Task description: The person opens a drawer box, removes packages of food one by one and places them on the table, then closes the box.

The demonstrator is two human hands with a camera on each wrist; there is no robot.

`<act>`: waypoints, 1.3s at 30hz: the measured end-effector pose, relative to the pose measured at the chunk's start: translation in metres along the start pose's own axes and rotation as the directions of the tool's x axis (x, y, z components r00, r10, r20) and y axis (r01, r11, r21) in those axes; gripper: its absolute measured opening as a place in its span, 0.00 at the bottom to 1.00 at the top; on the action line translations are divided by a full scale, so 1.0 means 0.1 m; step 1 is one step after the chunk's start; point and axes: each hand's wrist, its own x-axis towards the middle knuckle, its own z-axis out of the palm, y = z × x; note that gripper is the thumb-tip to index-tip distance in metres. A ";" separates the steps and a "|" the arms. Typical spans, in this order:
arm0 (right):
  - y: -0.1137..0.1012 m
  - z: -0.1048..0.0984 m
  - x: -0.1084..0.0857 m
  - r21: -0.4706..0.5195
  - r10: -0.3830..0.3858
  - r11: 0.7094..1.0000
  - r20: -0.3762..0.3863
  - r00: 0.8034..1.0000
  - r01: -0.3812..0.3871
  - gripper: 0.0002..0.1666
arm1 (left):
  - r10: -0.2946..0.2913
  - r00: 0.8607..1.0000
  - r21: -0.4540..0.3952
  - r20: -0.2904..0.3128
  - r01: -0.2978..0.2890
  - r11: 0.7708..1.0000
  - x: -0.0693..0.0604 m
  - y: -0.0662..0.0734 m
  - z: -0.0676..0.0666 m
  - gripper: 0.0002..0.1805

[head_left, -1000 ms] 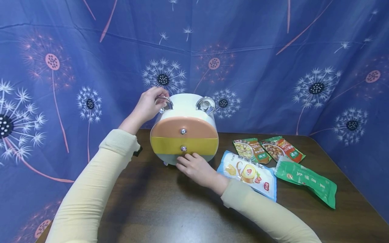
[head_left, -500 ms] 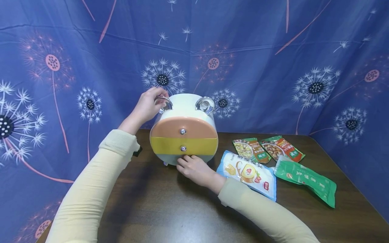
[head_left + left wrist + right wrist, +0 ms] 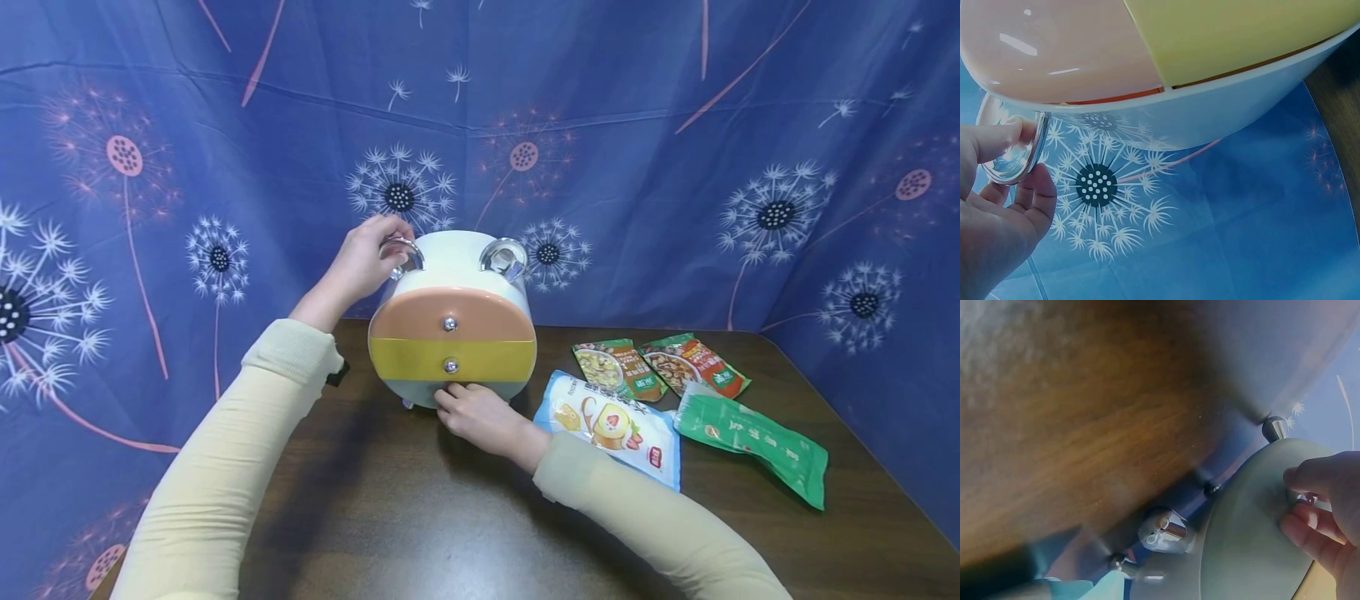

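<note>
A white drawer box [image 3: 453, 254] shaped like an alarm clock stands on the table. Its front has a peach drawer [image 3: 408, 315], a yellow drawer [image 3: 401, 358] and a grey-green bottom drawer [image 3: 1247, 531], all pushed in. My left hand [image 3: 369, 258] holds the silver bell-shaped ear [image 3: 1009, 164] at the box's top left, thumb on one side and curled fingers on the other. At the bottom drawer, my right hand [image 3: 483, 421] pinches its small knob [image 3: 1305, 499], which the fingers mostly cover. The second silver ear [image 3: 504, 257] is untouched.
Right of the box lie a white and blue food pouch [image 3: 611, 429], a green packet [image 3: 753, 442] and two smaller food packets [image 3: 618, 368] behind them. The brown table [image 3: 420, 517] meets a blue dandelion-print cloth [image 3: 637, 167] at the back. Short metal feet [image 3: 1274, 428] support the box.
My right hand has drawn its fingers in closer around the bottom drawer's knob and shifted slightly left. My left hand stays on the ear. The drawers look unmoved.
</note>
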 end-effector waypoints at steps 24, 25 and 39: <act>0.00 0.05 0.02 -0.018 -0.027 0.999 -0.018 0.999 0.027 0.06 | -0.007 1.000 0.018 0.018 0.007 1.000 0.00 0.01 -0.02 0.10; 0.00 0.05 0.02 -0.020 -0.028 0.999 -0.019 0.999 0.027 0.06 | -0.007 1.000 0.019 0.017 0.007 1.000 0.00 0.01 -0.02 0.10; 0.00 0.03 0.02 -0.016 -0.049 0.999 -0.045 0.998 0.049 0.05 | -0.029 0.999 0.026 0.028 0.028 0.999 -0.02 0.05 -0.04 0.11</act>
